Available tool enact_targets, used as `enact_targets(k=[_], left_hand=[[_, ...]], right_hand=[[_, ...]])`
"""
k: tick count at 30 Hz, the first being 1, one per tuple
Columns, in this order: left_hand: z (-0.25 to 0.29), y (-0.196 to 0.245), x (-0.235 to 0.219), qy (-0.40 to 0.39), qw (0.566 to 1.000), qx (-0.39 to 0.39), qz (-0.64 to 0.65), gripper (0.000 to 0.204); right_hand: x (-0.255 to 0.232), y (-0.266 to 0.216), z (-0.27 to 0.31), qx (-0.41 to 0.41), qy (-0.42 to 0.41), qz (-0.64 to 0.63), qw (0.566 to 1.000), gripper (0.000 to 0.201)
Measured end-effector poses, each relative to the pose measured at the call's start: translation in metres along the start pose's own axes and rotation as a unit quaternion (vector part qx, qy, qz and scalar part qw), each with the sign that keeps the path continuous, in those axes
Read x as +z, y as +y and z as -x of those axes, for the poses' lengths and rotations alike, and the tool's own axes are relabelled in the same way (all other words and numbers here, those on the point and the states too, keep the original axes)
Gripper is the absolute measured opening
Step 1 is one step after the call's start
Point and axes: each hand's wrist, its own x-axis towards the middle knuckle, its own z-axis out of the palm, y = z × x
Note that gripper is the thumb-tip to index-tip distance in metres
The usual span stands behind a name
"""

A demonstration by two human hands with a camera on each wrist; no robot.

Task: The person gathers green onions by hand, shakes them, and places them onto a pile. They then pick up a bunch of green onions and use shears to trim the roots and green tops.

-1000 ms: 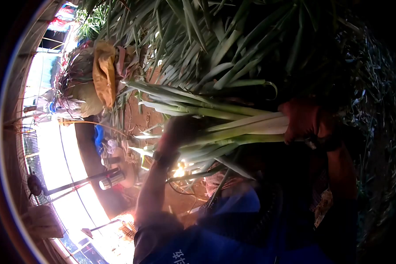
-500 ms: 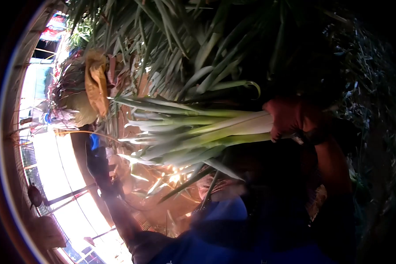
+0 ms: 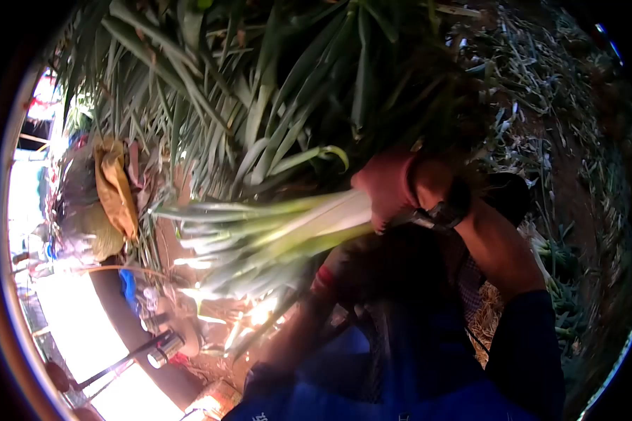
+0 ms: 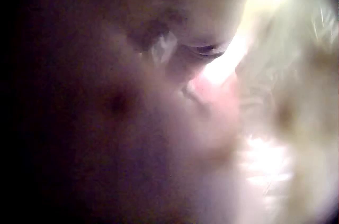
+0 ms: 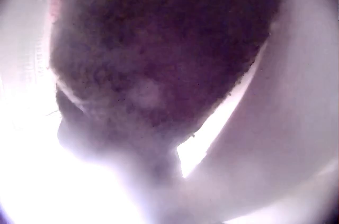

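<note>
While right hand [image 3: 390,188] clasps leek bunch [image 3: 260,228], blurred wrist views

A yellow cloth [image 3: 114,195] lies beside piled green leaves [image 3: 260,77].

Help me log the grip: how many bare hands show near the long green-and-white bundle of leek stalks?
2. The right hand grips the pale end of the green-and-white leek bundle; the left hand sits in shadow beneath it, its hold unclear.

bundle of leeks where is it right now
In the head view the bundle of leeks lies across the middle, its pale stalk end gripped in the right hand, with the big leaf pile just above it.
</note>
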Motion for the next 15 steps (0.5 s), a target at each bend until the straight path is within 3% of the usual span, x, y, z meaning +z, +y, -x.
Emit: enact_targets(k=[1,3,5,6,8,10,12,13,14,15], left_hand=[[-0.002,-0.005,-0.006,-0.014,1.000,0.005,-0.003,0.033],[-0.013,-0.014,-0.008,-0.019,0.951,0.155,0.267,0.024],[-0.008,-0.019,0.006,0.163,0.977,0.055,0.126,0.019],[-0.013,-0.013,0.010,0.138,0.981,0.061,0.125,0.019],[-0.017,0.020,0.020,0.170,0.984,-0.022,-0.039,0.023],[-0.012,0.054,0.027,0.207,0.951,-0.099,-0.206,0.027],[0.008,0.069,0.022,0.239,0.883,-0.169,-0.368,0.031],[0.028,0.031,-0.063,-0.022,0.862,-0.199,-0.466,0.065],[0.036,0.043,-0.037,0.130,0.847,-0.219,-0.467,0.064],[0.035,0.049,-0.021,0.172,0.840,-0.219,-0.465,0.063]], right_hand=[[0.005,0.001,-0.001,0.013,0.008,-0.001,1.000,0.063],[0.015,0.007,-0.005,-0.004,0.032,-0.021,0.999,0.063],[0.022,0.010,-0.004,-0.008,0.031,-0.061,0.998,0.060],[0.020,0.007,-0.002,-0.012,0.021,-0.049,0.999,0.058],[0.010,-0.004,0.011,-0.026,0.014,-0.037,0.999,0.052],[-0.005,-0.027,0.036,-0.027,0.041,-0.003,0.999,0.040],[0.008,-0.044,0.040,-0.025,0.119,0.052,0.991,0.025],[0.017,-0.058,0.028,0.044,0.112,0.110,0.987,0.036],[0.011,-0.057,0.033,0.029,0.093,0.112,0.989,0.036],[0.005,-0.056,0.039,0.011,0.075,0.113,0.991,0.036]])
